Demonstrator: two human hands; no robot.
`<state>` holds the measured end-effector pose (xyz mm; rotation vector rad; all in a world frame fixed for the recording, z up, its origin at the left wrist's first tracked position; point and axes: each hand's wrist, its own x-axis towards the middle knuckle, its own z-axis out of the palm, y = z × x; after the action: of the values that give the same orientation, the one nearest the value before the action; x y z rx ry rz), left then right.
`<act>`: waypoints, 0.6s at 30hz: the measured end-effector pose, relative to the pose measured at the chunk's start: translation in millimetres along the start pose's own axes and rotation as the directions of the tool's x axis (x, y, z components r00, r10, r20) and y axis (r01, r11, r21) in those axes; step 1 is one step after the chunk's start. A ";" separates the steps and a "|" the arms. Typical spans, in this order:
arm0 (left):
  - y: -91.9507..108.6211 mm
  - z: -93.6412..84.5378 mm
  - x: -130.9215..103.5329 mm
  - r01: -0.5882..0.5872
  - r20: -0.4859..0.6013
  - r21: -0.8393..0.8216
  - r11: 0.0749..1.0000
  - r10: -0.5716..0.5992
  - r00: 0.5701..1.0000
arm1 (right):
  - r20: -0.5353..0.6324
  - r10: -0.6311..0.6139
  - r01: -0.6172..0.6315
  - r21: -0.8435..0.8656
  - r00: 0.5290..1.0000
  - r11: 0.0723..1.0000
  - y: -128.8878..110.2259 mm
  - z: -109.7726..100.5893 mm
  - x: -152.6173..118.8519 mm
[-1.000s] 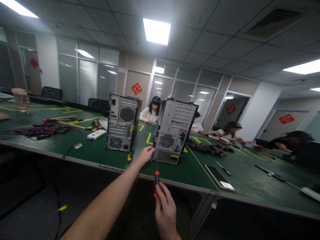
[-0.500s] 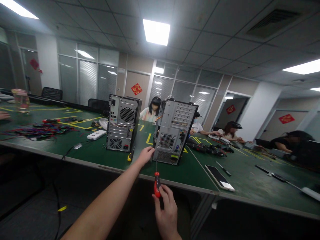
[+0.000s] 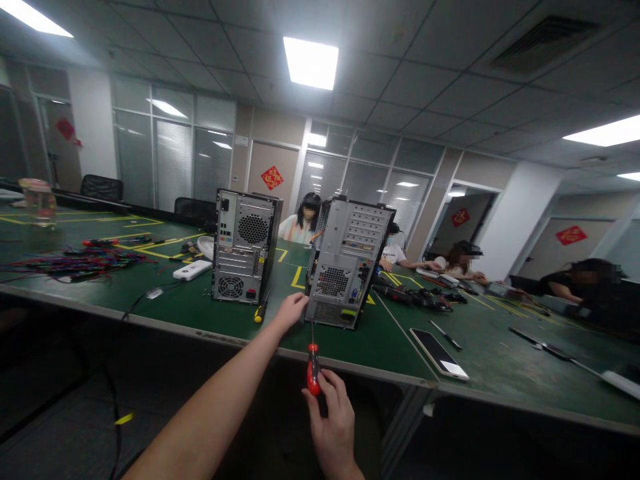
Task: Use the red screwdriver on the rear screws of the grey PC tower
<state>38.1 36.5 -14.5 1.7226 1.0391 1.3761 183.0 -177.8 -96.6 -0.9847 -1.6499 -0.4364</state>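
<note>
My right hand [image 3: 334, 417] is closed on the red-and-black handle of a screwdriver [image 3: 313, 373], pinching it between thumb and fingers. The shaft points away from me, its tip at the bottom left rear edge of a grey computer case [image 3: 345, 267]. That case stands upright on the green table, its rear panel facing me. At its lower left edge is my left hand [image 3: 293, 312], fingers bent against the case; the fingertips are partly hidden. Left of it stands a second computer case [image 3: 245, 247], with a yellow-and-black screwdriver [image 3: 261, 310] lying by its base.
On the green table [image 3: 380, 357] are a smartphone [image 3: 439, 353], a thin metal tool [image 3: 446, 335], black cables [image 3: 420, 295], a white power strip [image 3: 193, 270] and a heap of coloured wires [image 3: 80, 263]. Several people sit across and to the right. The table's front edge runs beneath my forearms.
The view has shifted very slightly. Both hands, the screwdriver and the computer cases keep their places relative to one another.
</note>
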 end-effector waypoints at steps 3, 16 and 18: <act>0.2 -0.1 -0.2 0.002 -0.001 0.007 1.000 -0.002 1.000 | 0.018 -0.015 0.015 0.003 1.000 1.000 -0.5 0.2 -0.8; 0.4 -0.8 -1.6 0.010 -0.002 -0.006 1.000 -0.010 1.000 | -0.031 -0.003 0.003 -0.027 0.999 1.000 5.5 -0.3 -0.8; 0.7 -0.8 -1.8 0.013 -0.004 -0.007 1.000 -0.013 1.000 | -0.038 0.004 -0.005 -0.032 0.999 0.999 5.8 -0.9 -0.3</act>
<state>37.2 34.6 -14.5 1.7057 1.0442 1.3743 188.2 -175.2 -97.8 -0.9978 -1.6107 -0.4770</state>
